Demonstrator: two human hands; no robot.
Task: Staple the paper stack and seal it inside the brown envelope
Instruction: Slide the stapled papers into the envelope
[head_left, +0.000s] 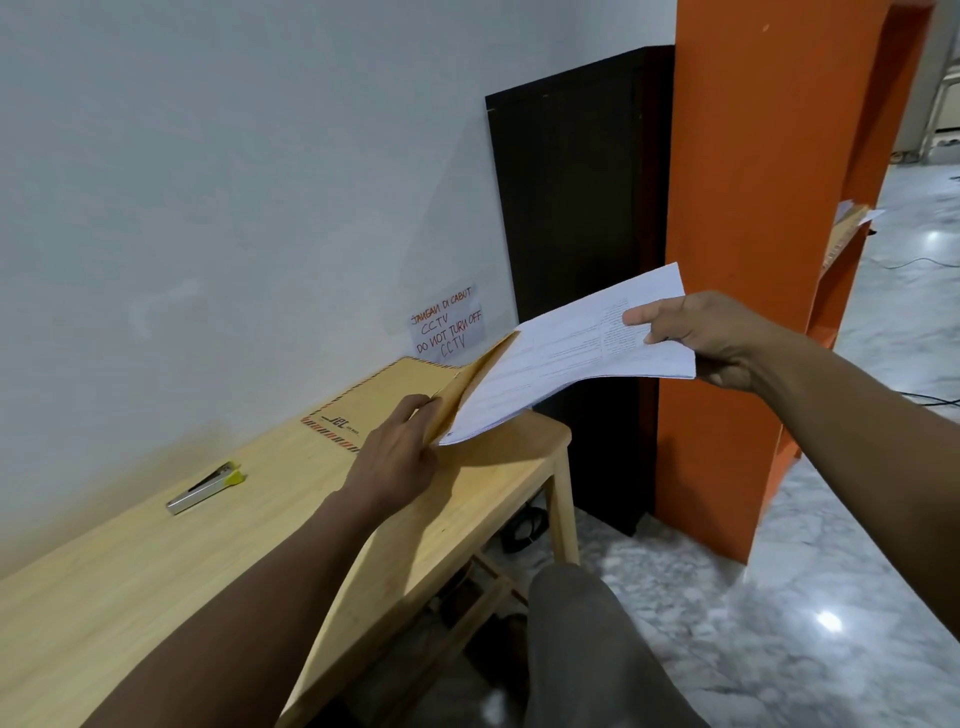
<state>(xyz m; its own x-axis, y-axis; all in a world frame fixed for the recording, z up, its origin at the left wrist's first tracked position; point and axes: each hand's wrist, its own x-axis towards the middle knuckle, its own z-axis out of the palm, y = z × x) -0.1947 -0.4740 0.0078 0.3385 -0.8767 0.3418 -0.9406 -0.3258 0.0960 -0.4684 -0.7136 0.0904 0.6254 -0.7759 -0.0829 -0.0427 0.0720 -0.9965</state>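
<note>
Now left hand (400, 457) pinching flap of brown paper envelope (384, 405) on wooden worktop (156, 561), holding mouth agape; right hand (711, 338) fingers gripping white printed paper stack (561, 358), feeding leading edge inside

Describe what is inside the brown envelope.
An edge of the paper stack shows at the mouth of the envelope, held open by the left hand; the right hand grips the stack. Anything deeper is covered.
</note>
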